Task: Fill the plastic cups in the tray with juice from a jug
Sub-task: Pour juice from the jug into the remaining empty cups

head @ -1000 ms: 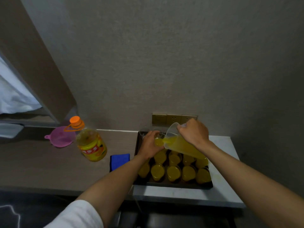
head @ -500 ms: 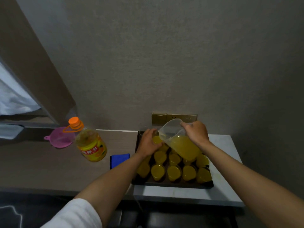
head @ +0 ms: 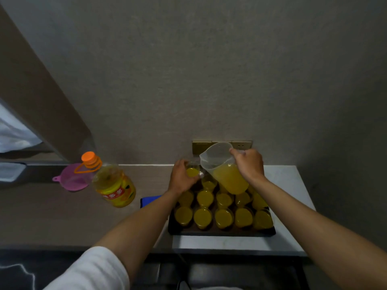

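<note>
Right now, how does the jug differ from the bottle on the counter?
The jug is clear, open-topped and held tilted above the tray by the right hand; the bottle stands untouched on the counter left of the tray. The bottle has an orange cap and a printed label; the jug has neither. Both are see-through plastic with yellow juice inside.

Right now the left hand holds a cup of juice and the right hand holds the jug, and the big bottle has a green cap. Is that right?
Not quite. The head view shows the bottle's cap is orange, not green. The rest is right: the left hand holds a cup of juice and the right hand holds the jug.
</note>
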{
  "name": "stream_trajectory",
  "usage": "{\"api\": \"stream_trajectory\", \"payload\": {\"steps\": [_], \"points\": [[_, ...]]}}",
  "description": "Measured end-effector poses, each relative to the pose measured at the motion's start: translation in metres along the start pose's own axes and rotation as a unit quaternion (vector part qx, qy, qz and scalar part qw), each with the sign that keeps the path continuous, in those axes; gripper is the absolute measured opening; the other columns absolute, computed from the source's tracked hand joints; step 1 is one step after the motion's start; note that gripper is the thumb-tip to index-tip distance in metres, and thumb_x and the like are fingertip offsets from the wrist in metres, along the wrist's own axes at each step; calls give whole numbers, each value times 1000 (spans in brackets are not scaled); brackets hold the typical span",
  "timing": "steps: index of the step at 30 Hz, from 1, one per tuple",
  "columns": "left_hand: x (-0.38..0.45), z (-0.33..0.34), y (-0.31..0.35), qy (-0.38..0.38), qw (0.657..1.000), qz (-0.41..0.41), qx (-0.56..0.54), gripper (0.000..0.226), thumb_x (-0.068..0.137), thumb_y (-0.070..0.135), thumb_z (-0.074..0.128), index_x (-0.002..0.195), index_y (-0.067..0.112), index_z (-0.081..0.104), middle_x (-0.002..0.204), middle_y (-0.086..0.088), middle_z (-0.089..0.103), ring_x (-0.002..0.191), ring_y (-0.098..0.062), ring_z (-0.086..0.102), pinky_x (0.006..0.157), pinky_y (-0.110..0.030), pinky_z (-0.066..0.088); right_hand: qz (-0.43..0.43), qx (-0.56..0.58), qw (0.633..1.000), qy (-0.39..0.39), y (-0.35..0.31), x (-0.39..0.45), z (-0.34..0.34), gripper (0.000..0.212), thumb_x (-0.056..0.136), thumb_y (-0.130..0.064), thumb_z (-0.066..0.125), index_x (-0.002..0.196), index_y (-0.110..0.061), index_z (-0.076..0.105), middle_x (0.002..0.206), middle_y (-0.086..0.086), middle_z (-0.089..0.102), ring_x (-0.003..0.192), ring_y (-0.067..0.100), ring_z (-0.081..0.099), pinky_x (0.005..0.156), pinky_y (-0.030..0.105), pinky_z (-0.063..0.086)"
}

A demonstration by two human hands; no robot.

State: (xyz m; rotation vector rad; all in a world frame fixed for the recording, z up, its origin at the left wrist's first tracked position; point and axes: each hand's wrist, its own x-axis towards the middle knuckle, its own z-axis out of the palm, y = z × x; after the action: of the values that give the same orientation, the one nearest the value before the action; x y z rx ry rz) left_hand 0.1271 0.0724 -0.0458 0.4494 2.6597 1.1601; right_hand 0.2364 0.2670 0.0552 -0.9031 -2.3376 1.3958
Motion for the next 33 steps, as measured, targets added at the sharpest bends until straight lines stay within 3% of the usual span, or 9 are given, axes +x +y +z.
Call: {"api": "stream_trajectory", "payload": {"steps": [6, 11, 15, 22, 28, 33], "points": [[8, 0, -9, -11, 999, -32, 20, 54, 73, 31, 88, 113, 20, 53, 115, 0, 52, 103, -16, 52, 86, -26, 46, 15, -6, 1000, 8, 5, 11, 7, 51, 96, -41, 64, 52, -21, 45, 47, -6, 42, 52, 17, 43, 60, 33, 35], [10, 1, -15, -33, 997, -52, 35, 38, 70, 20, 86, 87, 25, 53, 90, 5, 54, 87, -16, 55, 74, -27, 46, 26, -8, 1000, 12, 6, 16, 12, 51, 94, -44, 64, 52, -22, 44, 48, -4, 41, 52, 19, 42, 60, 34, 34], [18, 6, -30, -49, 994, -75, 59, 67, 56, 40, 86, 113, 18, 58, 110, 1, 61, 102, -19, 60, 86, -37, 56, 24, -2, 1000, 15, 6, 18, 14, 52, 95, -42, 65, 52, -21, 44, 48, -3, 40, 53, 20, 43, 59, 34, 34], [42, 32, -69, -64, 989, -104, 78, 97, 37, 60, 72, 123, 18, 54, 116, -6, 64, 107, -27, 63, 85, -42, 59, 34, -3, 999, 11, 10, 21, 19, 51, 96, -42, 64, 53, -19, 48, 52, 1, 45, 55, 21, 46, 61, 34, 37], [27, 23, -42, -86, 988, -104, 77, 93, 66, 30, 88, 142, 10, 39, 134, -18, 49, 124, -38, 49, 100, -45, 49, 40, -4, 999, 20, 6, 19, 17, 53, 96, -38, 65, 51, -20, 43, 53, 1, 44, 57, 20, 45, 59, 33, 34], [29, 28, -45, -101, 986, -91, 95, 89, 67, 28, 89, 140, 11, 41, 138, -19, 45, 127, -38, 46, 100, -45, 49, 45, -3, 999, 24, 5, 16, 14, 53, 97, -35, 65, 51, -18, 47, 52, 0, 46, 55, 18, 45, 57, 32, 32]]}}
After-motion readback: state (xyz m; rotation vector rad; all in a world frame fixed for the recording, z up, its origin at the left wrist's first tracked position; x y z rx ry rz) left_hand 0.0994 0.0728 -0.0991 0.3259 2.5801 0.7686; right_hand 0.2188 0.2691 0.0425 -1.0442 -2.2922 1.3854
